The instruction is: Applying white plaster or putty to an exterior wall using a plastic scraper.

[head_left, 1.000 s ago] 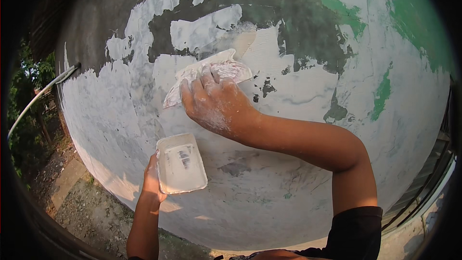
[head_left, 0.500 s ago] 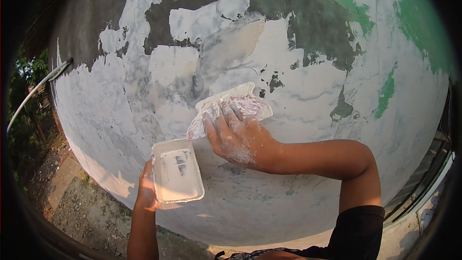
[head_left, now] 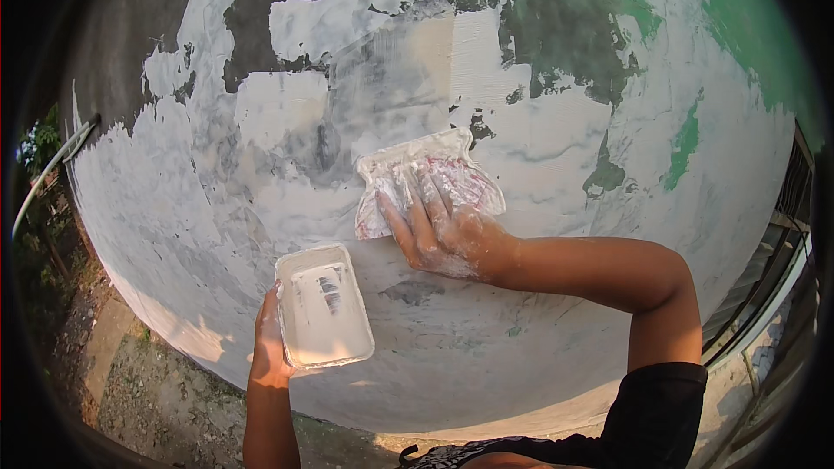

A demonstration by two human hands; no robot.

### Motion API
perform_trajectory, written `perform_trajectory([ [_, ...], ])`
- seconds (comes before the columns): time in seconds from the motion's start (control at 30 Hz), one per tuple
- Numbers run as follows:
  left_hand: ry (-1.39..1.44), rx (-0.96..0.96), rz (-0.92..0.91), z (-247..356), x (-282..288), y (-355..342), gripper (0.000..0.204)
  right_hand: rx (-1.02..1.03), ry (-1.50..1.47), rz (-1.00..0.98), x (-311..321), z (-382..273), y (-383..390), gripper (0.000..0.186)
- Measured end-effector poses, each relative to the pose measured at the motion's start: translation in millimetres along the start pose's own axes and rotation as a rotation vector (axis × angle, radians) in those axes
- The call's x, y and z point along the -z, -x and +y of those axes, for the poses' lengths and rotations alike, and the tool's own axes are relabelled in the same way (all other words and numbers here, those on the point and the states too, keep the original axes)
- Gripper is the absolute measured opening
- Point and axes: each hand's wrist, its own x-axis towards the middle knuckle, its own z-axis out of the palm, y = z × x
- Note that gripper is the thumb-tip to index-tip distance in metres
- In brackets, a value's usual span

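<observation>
The wall point(head_left: 200, 187) in front of you is the biggest thing to read: much of it carries a pale, smeared coat. A broad dark patch point(head_left: 560, 22) lies bare across the upper part, and green paint point(head_left: 756, 48) shows at the upper right. Work from pale coat toward bare patch with overlapping strokes, so the joins stay thin.

The flat spreader point(head_left: 466, 181), white with reddish streaks, is at the middle of the wall, below the dark patch. Tilt it a little and press evenly along its whole wide edge; a digging corner is likely to leave a ridge. From this angle you can't quite judge whether that edge is touching the wall.

The tray point(head_left: 356, 308) is near, below and to the left of the spreader. Hold it close under the stroke to catch drips.

Your right hand point(head_left: 460, 239), dusted with white, has its fingers spread over the spreader's face, gripping it; spread fingers should share the pressure well. Your left hand point(head_left: 271, 334) is wrapped around the tray's left side, holding it.

Smallest of all, a dark chip point(head_left: 480, 126) shows just above the spreader's upper edge: give it a firm, short pass.
</observation>
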Motion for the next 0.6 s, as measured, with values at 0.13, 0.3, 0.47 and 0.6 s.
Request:
perform_trajectory([
  [0.13,0.016,0.038,-0.035,0,1,-3,0.047,-0.036,-0.254,-0.096,42,-13,16,0.047],
  [0.3,0.113,0.109,-0.123,-4,-10,-9,0.046,-0.162,-0.154,0.074,41,53,7,0.052],
  [0.47,0.066,0.075,-0.066,-3,-22,-5,0.046,-0.112,-0.217,-0.083,8,8,68,0.054],
  [0.6,-0.015,0.053,0.087,2,-16,0,0.047,0.027,-0.368,-0.218,45,-40,87,0.05],
])
